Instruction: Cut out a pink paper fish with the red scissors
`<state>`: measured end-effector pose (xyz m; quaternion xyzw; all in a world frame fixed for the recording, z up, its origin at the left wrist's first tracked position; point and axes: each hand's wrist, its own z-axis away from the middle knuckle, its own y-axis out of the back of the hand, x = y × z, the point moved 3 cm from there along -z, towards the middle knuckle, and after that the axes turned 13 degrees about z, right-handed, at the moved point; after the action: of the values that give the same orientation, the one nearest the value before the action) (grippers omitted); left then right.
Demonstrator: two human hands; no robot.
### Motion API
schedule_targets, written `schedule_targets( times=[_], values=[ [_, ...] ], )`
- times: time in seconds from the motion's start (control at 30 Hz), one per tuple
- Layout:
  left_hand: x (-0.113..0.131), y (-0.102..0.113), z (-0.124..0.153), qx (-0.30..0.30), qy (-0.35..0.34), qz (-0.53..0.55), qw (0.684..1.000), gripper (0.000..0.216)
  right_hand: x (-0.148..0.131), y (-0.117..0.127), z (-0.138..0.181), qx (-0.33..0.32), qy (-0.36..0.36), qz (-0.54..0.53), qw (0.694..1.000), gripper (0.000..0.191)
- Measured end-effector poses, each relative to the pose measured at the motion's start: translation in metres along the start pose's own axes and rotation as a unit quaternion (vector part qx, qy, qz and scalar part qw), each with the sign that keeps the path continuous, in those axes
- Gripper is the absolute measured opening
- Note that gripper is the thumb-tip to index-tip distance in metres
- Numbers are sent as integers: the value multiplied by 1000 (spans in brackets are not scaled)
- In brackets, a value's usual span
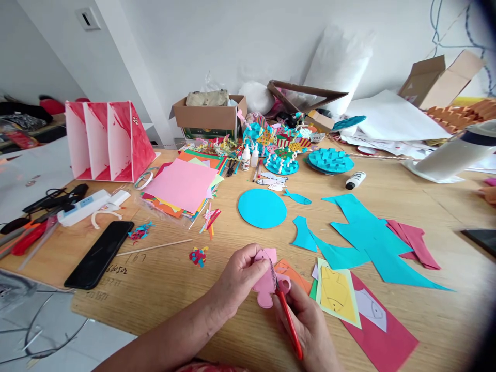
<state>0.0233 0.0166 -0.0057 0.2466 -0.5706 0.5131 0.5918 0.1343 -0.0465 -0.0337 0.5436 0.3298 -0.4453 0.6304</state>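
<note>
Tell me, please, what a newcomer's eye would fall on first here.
Probably the blue paper circle would catch it first, mid-table, with large blue offcuts to its right. Next might come the red-handled scissors in the right hand, against the pink paper piece in the left hand, then the red and white stand at back left.

There is one pair of red-handled scissors (290, 328), one smartphone (99, 254), one plain blue paper circle (262, 208) and two upright squeeze bottles (245, 159).
</note>
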Motion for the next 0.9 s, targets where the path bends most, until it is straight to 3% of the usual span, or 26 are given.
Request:
schedule_targets(
  times=[0.4,0.9],
  values=[
    [1,2,-1,-17,-7,-42,999,18,-1,-3,3,17,-15,-60,998,32],
    [0,0,0,-15,5,-28,999,16,-1,0,0,-8,-40,-24,999,33]
  ],
)
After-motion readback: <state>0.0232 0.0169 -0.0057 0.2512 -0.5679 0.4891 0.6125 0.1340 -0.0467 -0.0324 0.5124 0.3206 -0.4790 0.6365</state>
